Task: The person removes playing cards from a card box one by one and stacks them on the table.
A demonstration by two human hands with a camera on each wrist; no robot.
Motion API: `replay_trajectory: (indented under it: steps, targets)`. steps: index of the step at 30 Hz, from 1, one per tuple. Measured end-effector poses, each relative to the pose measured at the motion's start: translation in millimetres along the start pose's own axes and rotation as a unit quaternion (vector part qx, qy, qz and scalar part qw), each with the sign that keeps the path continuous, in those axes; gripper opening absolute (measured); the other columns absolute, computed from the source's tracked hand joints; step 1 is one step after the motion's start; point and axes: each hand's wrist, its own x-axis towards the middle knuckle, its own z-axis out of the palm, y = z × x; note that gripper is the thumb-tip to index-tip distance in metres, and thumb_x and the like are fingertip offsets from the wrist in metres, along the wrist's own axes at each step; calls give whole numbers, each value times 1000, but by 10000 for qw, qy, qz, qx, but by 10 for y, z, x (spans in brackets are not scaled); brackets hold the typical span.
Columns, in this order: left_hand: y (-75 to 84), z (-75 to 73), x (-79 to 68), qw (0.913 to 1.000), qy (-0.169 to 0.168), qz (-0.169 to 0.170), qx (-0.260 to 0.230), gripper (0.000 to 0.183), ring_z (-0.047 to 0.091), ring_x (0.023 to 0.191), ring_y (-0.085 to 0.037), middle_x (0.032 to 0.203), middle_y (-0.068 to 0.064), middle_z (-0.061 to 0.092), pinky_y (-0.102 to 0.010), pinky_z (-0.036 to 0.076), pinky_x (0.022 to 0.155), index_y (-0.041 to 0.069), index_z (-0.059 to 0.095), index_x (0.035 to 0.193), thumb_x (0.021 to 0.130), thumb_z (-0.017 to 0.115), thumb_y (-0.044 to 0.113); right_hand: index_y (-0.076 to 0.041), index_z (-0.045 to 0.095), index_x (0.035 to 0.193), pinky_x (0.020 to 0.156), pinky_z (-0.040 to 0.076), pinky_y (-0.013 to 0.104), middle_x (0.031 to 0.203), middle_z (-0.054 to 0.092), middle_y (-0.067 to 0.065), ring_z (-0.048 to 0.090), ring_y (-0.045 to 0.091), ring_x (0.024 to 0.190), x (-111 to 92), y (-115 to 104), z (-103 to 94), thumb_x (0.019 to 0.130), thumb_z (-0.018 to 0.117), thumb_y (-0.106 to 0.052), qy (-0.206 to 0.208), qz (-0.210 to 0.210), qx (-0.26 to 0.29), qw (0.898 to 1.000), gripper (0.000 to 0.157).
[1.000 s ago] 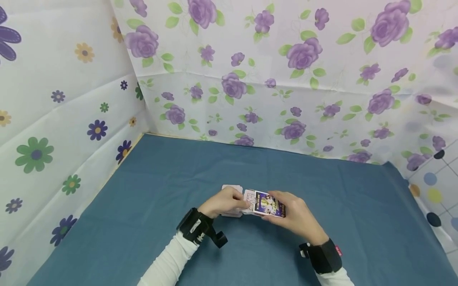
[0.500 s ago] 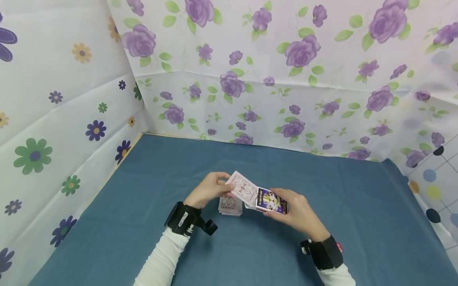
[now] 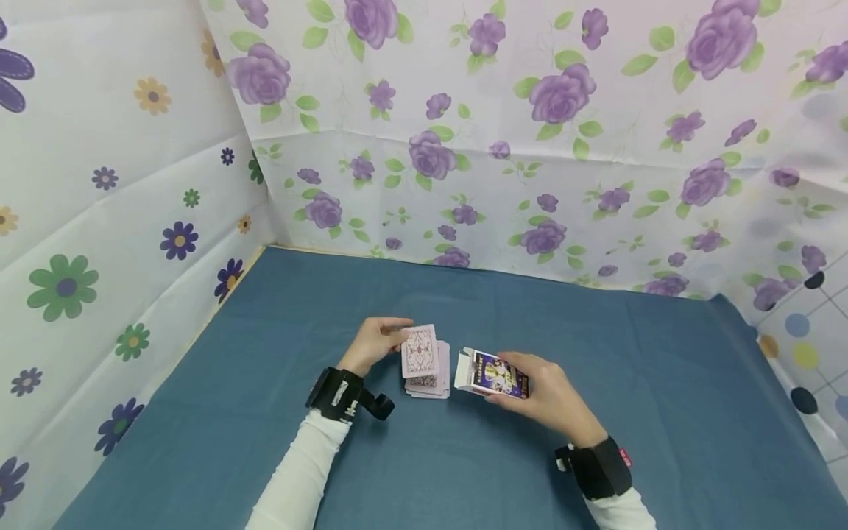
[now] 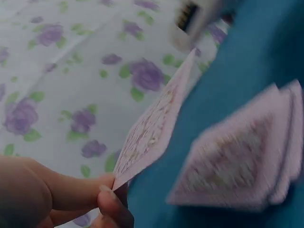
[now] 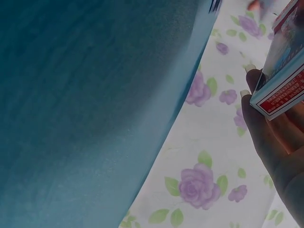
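Note:
In the head view my left hand (image 3: 372,346) pinches a pink-white patterned playing card (image 3: 420,352) by its left edge. The left wrist view shows the card (image 4: 154,126) tilted between thumb and fingers, apart from the stack. Below and slightly right of it, a loosely squared stack of playing cards (image 3: 444,369) lies back up on the blue cloth. To the right, my right hand (image 3: 550,394) grips a dark purple card box (image 3: 500,375) around its right end. The box's white flap end stands open toward the stack. The right wrist view catches only the box's red-and-white side (image 5: 283,97).
Blue cloth (image 3: 318,309) covers the tabletop. A white sheet with purple flowers (image 3: 430,158) hangs along the back edge, and another flowered sheet (image 3: 66,287) lines the left. A black wrist camera mount (image 3: 374,405) juts out from my left wrist.
My left hand drew the card leftward out of the box, then brought it down over the stack, turning it more upright. My right hand and the box have stayed nearly in place.

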Motion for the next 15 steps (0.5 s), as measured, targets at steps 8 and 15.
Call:
replay_trajectory:
  steps: [8,15]
  targets:
    - [-86,134,52,9939,537,-302,915,36,61,69,-22,82,-14,70,-30,42,60,2,64,122,88,71,13,-5,62,127,82,53,40,120,67,11,65,23,106,-8,-8,19,77,80,-44,-162,132,51,9998,66]
    - [-107,221,52,9837,885,54,1567,31,61,66,-23,81,-18,68,-32,45,60,-2,66,113,86,73,11,-6,62,128,79,52,36,121,67,11,65,21,105,-12,4,22,77,79,-45,-235,172,101,9995,66]
